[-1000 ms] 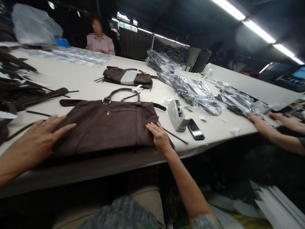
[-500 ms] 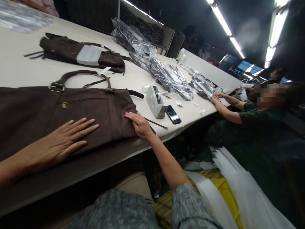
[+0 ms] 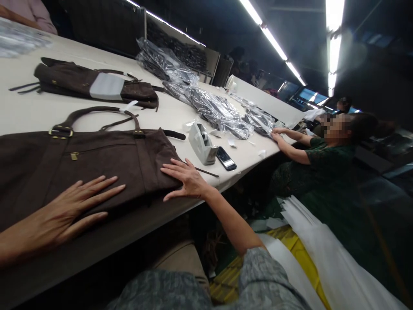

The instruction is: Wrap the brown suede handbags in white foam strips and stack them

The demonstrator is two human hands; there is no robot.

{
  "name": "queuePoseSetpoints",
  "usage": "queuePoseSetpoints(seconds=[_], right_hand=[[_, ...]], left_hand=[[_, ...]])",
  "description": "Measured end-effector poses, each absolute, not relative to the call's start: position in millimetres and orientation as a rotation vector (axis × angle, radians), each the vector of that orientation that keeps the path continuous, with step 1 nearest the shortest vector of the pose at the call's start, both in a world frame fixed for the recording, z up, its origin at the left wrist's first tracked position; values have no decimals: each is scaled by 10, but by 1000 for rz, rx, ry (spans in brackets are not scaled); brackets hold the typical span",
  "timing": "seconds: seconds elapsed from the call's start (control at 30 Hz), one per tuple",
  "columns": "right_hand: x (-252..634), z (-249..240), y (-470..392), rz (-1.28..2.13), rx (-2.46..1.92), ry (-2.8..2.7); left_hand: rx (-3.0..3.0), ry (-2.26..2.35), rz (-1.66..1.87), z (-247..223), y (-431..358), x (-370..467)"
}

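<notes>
A dark brown bag (image 3: 106,163) with a looped handle, brass buckle and small zip pull lies flat along the near edge of the table. On its front panel rests my left hand (image 3: 77,206), palm down, fingers stretched. My right hand (image 3: 185,178) lies spread over the bag's right end, thumb apart towards the table edge. Neither hand grips anything. Behind it, a second brown bag (image 3: 138,91), folded and wrapped with a pale band, lies on the white table (image 3: 19,103).
Right of the bag stand a grey tape dispenser (image 3: 203,146) and a phone (image 3: 226,158). Plastic-wrapped bags (image 3: 216,110) lie further back. A person in dark green (image 3: 329,150) handles one at the right. White sheets (image 3: 319,232) and a yellow crate (image 3: 298,254) are below the table.
The camera view has shifted, moving the scene leftwards. My right hand has spread, its thumb now out from the fingers. My left hand still lies flat on the bag.
</notes>
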State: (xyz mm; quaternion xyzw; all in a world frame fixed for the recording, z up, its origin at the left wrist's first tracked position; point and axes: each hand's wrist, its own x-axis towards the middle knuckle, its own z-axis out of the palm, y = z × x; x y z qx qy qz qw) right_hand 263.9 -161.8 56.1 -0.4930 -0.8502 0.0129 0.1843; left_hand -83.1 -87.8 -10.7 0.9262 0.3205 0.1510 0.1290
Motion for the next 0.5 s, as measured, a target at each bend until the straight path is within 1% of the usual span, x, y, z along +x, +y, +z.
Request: queuePoseSetpoints(seconds=[0.13,0.23,0.33,0.43,0.5], right_hand=[[2696,728,-1571,-59,-1303,-2517],[2690,725,-1354,-118,-1208,-2482],[2692,529,-1099,-167,-1138,-2477],[2704,272,-950,-199,-1185,-2428],[2708,176,-935,-176,-1213,-2404]], left_hand=[[2774,878,521,-217,-822,-920],[2781,855,585,-225,-827,-912],[2761,946,537,-133,-899,-793],[2821,1082,390,-3,-1014,-634],[2896,1123,361,54,-1081,-582]])
